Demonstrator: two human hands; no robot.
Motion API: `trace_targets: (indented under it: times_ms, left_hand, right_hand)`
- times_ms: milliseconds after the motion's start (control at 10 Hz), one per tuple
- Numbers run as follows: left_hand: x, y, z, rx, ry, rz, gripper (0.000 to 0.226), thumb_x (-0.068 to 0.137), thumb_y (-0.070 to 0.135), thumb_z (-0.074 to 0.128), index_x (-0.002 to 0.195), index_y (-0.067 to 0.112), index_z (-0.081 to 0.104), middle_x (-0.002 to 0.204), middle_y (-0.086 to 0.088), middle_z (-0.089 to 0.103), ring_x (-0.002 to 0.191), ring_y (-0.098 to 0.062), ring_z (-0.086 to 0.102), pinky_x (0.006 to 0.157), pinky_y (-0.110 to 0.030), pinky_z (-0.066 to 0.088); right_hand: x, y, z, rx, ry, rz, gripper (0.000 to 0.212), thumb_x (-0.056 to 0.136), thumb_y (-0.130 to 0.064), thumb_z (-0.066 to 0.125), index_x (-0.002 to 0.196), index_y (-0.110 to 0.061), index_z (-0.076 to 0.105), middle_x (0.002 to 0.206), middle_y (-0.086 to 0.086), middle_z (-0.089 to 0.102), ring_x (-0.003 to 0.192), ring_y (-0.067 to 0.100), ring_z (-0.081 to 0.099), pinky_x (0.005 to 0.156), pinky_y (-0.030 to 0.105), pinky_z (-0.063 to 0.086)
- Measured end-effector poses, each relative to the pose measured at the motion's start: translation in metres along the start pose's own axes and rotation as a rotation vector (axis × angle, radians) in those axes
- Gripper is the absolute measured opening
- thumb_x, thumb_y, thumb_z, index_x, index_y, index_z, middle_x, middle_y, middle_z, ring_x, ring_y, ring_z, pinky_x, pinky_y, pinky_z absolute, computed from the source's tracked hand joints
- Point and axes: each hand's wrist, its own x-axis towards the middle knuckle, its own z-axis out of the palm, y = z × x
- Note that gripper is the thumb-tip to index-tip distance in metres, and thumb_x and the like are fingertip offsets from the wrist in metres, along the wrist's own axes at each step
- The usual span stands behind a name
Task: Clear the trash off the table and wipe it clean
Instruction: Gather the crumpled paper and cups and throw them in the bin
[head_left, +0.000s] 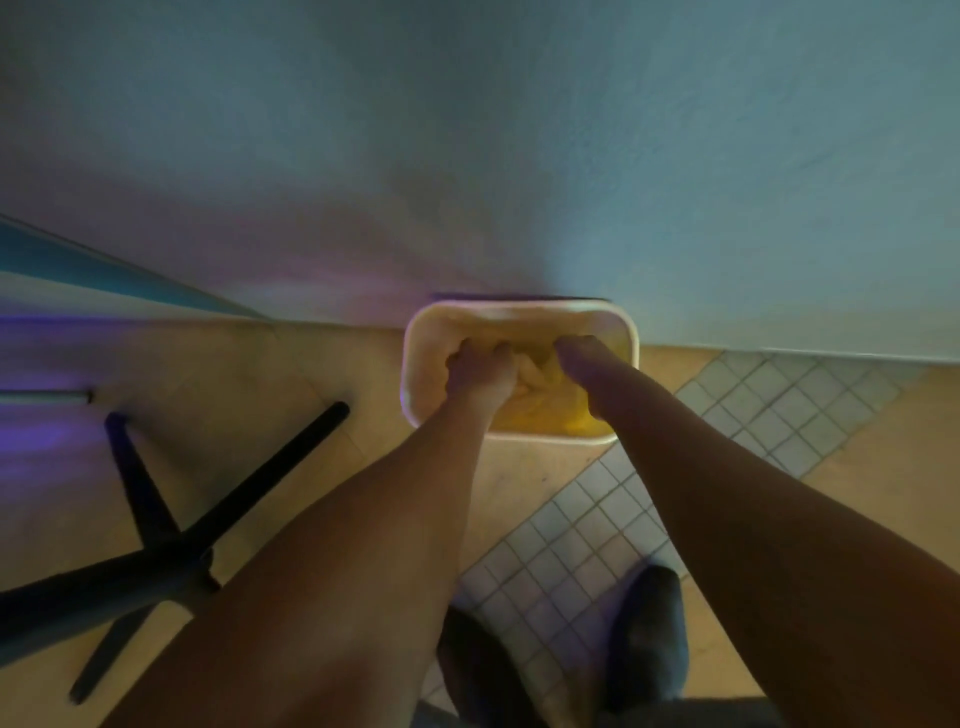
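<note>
A: Both hands reach into the bin (415, 374) by the wall; the left hand (480, 375) clutches the yellow liner (540, 410), the right hand (576, 358) is too blurred to judge

B: Push the trash down, then release fully

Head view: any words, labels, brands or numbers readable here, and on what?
None. No readable text shows anywhere.
Bin: plain pale rim, no label in view.
Yellow liner: no print visible; both hands, left and right, reach into it.
Wall: bare.
Floor tiles: unmarked.
Black stand legs: no markings.
The picture is dim and soft, so small print would not show.
</note>
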Motion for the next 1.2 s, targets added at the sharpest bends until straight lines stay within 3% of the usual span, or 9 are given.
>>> trace_targets:
  times_ms: [100, 200, 400, 500, 600, 800, 900, 1100, 1200]
  left_hand:
    - [-0.043, 0.011, -0.02, 0.05, -0.021, 0.075, 0.057, 0.103, 0.04, 0.044, 0.153, 0.014, 0.036, 0.155, -0.015, 0.041, 0.142, -0.034, 0.041, 0.115, -0.04, 0.035]
    - [-0.095, 0.022, -0.039, 0.046, -0.044, 0.113, 0.056, 0.1, 0.038, 0.049, 0.152, 0.019, 0.039, 0.154, -0.013, 0.039, 0.14, -0.033, 0.042, 0.116, -0.043, 0.034]
    - [-0.205, 0.036, -0.095, 0.132, -0.083, 0.219, 0.055, 0.099, 0.035, 0.05, 0.152, 0.025, 0.038, 0.158, -0.007, 0.03, 0.139, -0.034, 0.041, 0.113, -0.046, 0.038]
    - [-0.274, 0.05, -0.144, 0.122, -0.044, 0.3, 0.052, 0.101, 0.034, 0.05, 0.151, 0.026, 0.038, 0.158, -0.004, 0.03, 0.138, -0.032, 0.04, 0.108, -0.045, 0.041]
    - [-0.353, 0.06, -0.192, 0.11, -0.023, 0.362, 0.051, 0.101, 0.034, 0.05, 0.15, 0.026, 0.038, 0.156, -0.005, 0.032, 0.136, -0.031, 0.042, 0.106, -0.045, 0.042]
    - [-0.481, 0.063, -0.278, -0.055, 0.078, 0.514, 0.046, 0.095, 0.026, 0.061, 0.139, 0.023, 0.05, 0.138, -0.007, 0.05, 0.124, -0.03, 0.053, 0.102, -0.04, 0.046]
    - [-0.521, 0.055, -0.318, -0.12, 0.17, 0.573, 0.048, 0.092, 0.022, 0.064, 0.139, 0.02, 0.053, 0.135, -0.007, 0.054, 0.125, -0.029, 0.053, 0.103, -0.04, 0.044]
    - [-0.562, 0.014, -0.384, -0.154, 0.296, 0.655, 0.049, 0.091, 0.026, 0.065, 0.138, 0.025, 0.05, 0.136, -0.002, 0.051, 0.123, -0.026, 0.053, 0.103, -0.039, 0.046]
    - [-0.571, -0.012, -0.408, -0.172, 0.304, 0.602, 0.05, 0.094, 0.032, 0.062, 0.142, 0.03, 0.046, 0.143, 0.001, 0.044, 0.127, -0.027, 0.05, 0.104, -0.043, 0.045]
  right_hand:
    - [-0.055, -0.01, -0.022, -0.453, -0.011, -0.153, 0.046, 0.095, -0.002, 0.038, 0.141, 0.002, 0.042, 0.147, 0.02, 0.044, 0.129, 0.027, 0.047, 0.092, 0.035, 0.043]
    - [-0.106, -0.017, -0.039, -0.36, 0.018, -0.2, 0.041, 0.101, -0.003, 0.033, 0.14, 0.003, 0.043, 0.147, 0.02, 0.044, 0.137, 0.03, 0.042, 0.095, 0.035, 0.041]
    - [-0.211, -0.021, -0.072, -0.086, -0.059, -0.072, 0.041, 0.105, -0.013, 0.036, 0.14, 0.005, 0.046, 0.143, 0.025, 0.048, 0.114, 0.03, 0.051, 0.108, 0.049, 0.042]
    - [-0.285, -0.028, -0.095, -0.074, -0.044, -0.135, 0.029, 0.102, -0.016, 0.044, 0.123, -0.009, 0.062, 0.132, 0.02, 0.058, 0.11, 0.031, 0.059, 0.097, 0.046, 0.047]
    - [-0.369, -0.041, -0.114, -0.012, -0.029, -0.134, 0.016, 0.096, -0.02, 0.053, 0.106, -0.027, 0.065, 0.111, 0.009, 0.068, 0.087, 0.024, 0.063, 0.077, 0.034, 0.049]
    - [-0.498, -0.069, -0.133, -0.035, -0.023, -0.19, 0.024, 0.091, -0.021, 0.054, 0.111, -0.024, 0.068, 0.086, 0.005, 0.071, 0.075, 0.021, 0.065, 0.071, 0.036, 0.048]
    - [-0.548, -0.092, -0.121, -0.084, -0.054, -0.289, 0.026, 0.092, -0.025, 0.056, 0.116, -0.027, 0.066, 0.092, 0.008, 0.072, 0.081, 0.023, 0.068, 0.08, 0.04, 0.052]
    - [-0.625, -0.135, -0.082, -0.133, -0.099, -0.542, 0.023, 0.099, -0.02, 0.056, 0.12, -0.019, 0.065, 0.103, 0.003, 0.07, 0.085, 0.021, 0.067, 0.071, 0.027, 0.051]
    - [-0.648, -0.153, -0.062, -0.212, -0.115, -0.624, 0.025, 0.097, -0.021, 0.057, 0.121, -0.024, 0.065, 0.105, 0.001, 0.071, 0.094, 0.021, 0.069, 0.084, 0.039, 0.053]
